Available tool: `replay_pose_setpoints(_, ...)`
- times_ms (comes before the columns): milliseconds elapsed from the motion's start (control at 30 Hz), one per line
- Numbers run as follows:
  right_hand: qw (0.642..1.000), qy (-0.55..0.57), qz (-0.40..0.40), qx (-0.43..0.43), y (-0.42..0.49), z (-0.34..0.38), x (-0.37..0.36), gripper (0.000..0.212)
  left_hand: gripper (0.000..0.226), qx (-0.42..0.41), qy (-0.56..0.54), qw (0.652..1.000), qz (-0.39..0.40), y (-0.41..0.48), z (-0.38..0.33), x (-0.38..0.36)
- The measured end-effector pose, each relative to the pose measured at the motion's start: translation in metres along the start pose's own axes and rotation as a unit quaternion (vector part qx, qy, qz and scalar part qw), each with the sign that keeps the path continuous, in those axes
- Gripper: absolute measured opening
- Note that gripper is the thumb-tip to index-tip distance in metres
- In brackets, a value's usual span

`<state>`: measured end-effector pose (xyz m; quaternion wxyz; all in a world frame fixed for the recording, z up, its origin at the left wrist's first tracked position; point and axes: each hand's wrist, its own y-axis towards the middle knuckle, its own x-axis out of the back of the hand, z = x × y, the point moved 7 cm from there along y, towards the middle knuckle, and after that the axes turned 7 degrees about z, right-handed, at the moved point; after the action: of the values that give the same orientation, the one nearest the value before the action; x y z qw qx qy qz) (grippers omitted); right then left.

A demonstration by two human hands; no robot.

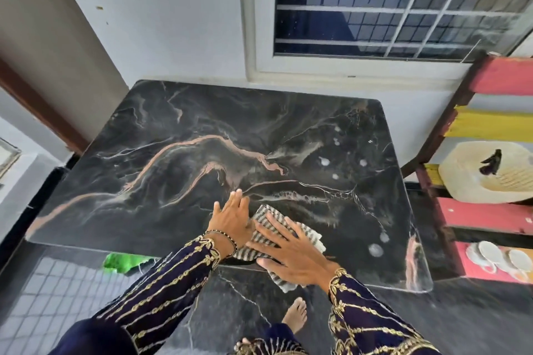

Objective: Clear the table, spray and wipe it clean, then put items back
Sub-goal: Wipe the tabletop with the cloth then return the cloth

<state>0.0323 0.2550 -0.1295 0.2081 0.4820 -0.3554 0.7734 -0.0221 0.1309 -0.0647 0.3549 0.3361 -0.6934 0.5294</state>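
Two hands, left hand [230,220] and right hand [291,256], press a striped cloth [278,232] flat at the worktop's [173,124] near edge, fingers spread and released, not gripping; risk: foam blobs [375,249] on the right get missed, or cloth slides off.

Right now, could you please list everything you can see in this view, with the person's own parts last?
Table: one, black marble-look with pink veins, centre, against the wall.
Spots: several, whitish, on the table's right part.
Cloth: one, grey-and-white striped, at the table's near edge under both hands.
Window: one, white frame with grille, above the table.
Shelf: one, red and yellow slats, right of the table.
Hat: one, cream, on the shelf.
Green thing: one, below the table's near edge; blurred.
Left hand: flat, on the cloth's left edge.
Right hand: flat on the cloth.
Foot: one, bare, on the dark floor.
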Motion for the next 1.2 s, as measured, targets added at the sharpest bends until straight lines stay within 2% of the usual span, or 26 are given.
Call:
replay_pose_setpoints(167, 1.0, -0.005, 0.006, 0.012, -0.034, -0.019, -0.009, 0.051, 0.059, -0.01, 0.007, 1.0, 0.016, 0.011, -0.016, 0.0)
replay_pose_setpoints(367, 0.999, 0.0, 0.031, 0.043, -0.029, -0.046, 0.005, 0.049, 0.06, -0.004, 0.008, 0.999, 0.034, 0.027, -0.017, 0.003)
replay_pose_setpoints(633, 0.999, 0.004, 0.045, 0.0, 0.021, -0.145, 0.052, 0.052, 0.065, 0.001, -0.005, 0.999, 0.052, 0.071, -0.02, 0.005)
replay_pose_setpoints(800, 0.998, 0.015, 0.057, -0.004, 0.068, -0.21, 0.082, 0.053, 0.071, -0.015, -0.032, 0.999, 0.02, 0.124, -0.039, 0.027)
replay_pose_setpoints(900, 0.998, 0.021, 0.051, -0.011, 0.094, -0.248, 0.103, 0.054, 0.086, -0.006, -0.023, 1.0, 0.015, 0.162, -0.052, 0.041)
replay_pose_setpoints(1067, 0.999, 0.02, 0.042, -0.026, 0.136, -0.305, 0.134, 0.057, 0.132, 0.046, 0.035, 0.998, 0.018, 0.223, -0.064, 0.074)
replay_pose_setpoints(1200, 0.998, 0.017, 0.035, -0.042, 0.161, -0.339, 0.158, 0.058, 0.152, 0.093, 0.018, 0.995, 0.044, 0.26, -0.07, 0.094)
